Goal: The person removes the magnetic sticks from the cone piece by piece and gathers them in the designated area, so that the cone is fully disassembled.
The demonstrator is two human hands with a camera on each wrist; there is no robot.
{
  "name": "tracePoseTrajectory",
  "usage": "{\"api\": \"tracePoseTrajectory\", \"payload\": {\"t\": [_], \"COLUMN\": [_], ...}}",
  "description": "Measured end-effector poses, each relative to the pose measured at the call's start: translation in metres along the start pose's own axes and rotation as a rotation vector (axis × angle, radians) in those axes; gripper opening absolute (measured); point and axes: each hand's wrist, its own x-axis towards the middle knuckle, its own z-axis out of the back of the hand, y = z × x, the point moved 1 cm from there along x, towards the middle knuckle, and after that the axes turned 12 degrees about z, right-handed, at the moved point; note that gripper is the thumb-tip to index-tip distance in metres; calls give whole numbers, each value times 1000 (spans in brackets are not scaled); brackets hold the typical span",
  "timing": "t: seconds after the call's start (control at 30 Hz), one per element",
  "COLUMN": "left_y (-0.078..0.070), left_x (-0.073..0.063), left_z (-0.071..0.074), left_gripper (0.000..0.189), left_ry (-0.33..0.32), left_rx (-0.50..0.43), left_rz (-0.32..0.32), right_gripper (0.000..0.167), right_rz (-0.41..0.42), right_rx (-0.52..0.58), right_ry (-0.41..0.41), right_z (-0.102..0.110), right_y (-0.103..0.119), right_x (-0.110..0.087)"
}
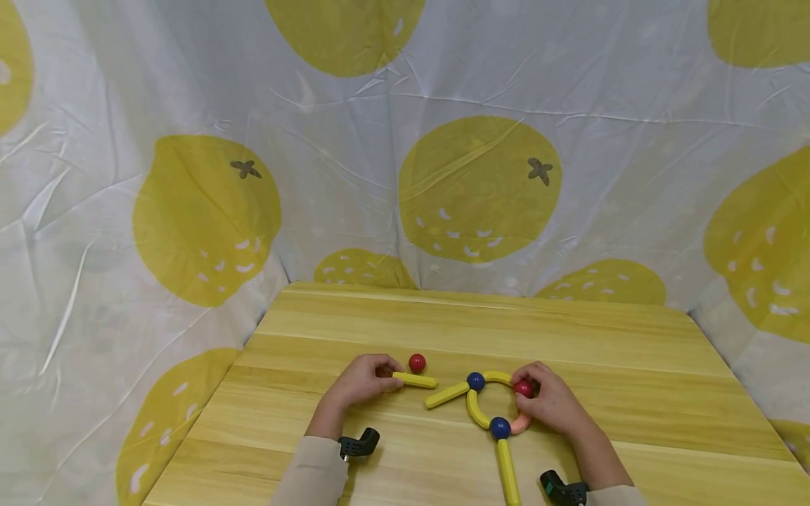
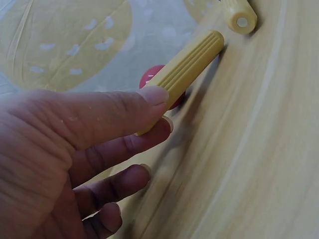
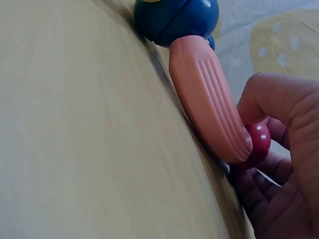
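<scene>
My left hand pinches one end of a straight yellow magnetic stick between thumb and forefinger, the other fingers loosely bent in the left wrist view. Just behind that stick is a loose red ball. My right hand grips another red ball at the right of a ring. Two blue balls, two curved yellow sticks and a curved pink stick make up the rest of this ring. The pink stick's end meets the red ball in the right wrist view.
From the upper blue ball a straight yellow stick points left, and from the lower one a second stick runs toward me. Behind the wooden table hangs a lemon-print curtain. Both wrists carry black camera mounts.
</scene>
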Motion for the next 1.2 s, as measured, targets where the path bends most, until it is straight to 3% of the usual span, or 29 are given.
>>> {"api": "tracePoseTrajectory", "payload": {"t": [0.4, 0.7, 0.93, 1.07, 1.2], "left_y": [4, 5, 4, 2, -8], "left_x": [2, 3, 3, 3, 1], "left_z": [-5, -4, -3, -2, 0], "left_gripper": [15, 20, 26, 31, 27], "left_ry": [-82, -77, -83, -100, -147], "left_rx": [69, 78, 61, 33, 41], "left_rz": [-1, 10, 31, 28, -12], "right_gripper": [23, 21, 21, 22, 20], "right_rz": [-10, -20, -36, 28, 203], "right_rx": [51, 67, 14, -44, -94], "right_ry": [86, 172, 159, 123, 36], "right_z": [15, 24, 24, 19, 10], "right_y": [-4, -3, 4, 11, 22], "right_x": [-4, -6, -5, -2, 1]}}
